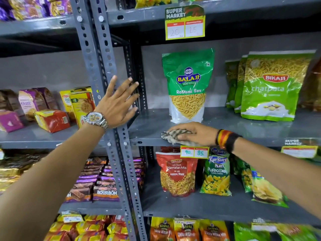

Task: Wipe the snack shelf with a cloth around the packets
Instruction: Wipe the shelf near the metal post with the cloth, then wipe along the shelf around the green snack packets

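Note:
The grey metal snack shelf (243, 129) runs across the middle right. My right hand (196, 133) presses a crumpled grey-and-white cloth (173, 135) flat on the shelf's front edge, just in front of an upright green Balaji Ratlami Sev packet (187, 86). Green Bikaji Chatpata packets (271, 87) stand further right on the same shelf. My left hand (116, 101), wearing a wristwatch, rests with fingers spread against the perforated grey upright post (97, 66) at the shelf's left end; it holds nothing.
A yellow price tag (194, 151) hangs under the cloth. Below stand a red Navratan Mix packet (177, 174) and a Kurkure Puffcorn packet (217, 174). Biscuit boxes (52, 108) fill the left rack. A Super Market price sign (185, 23) hangs from the shelf above.

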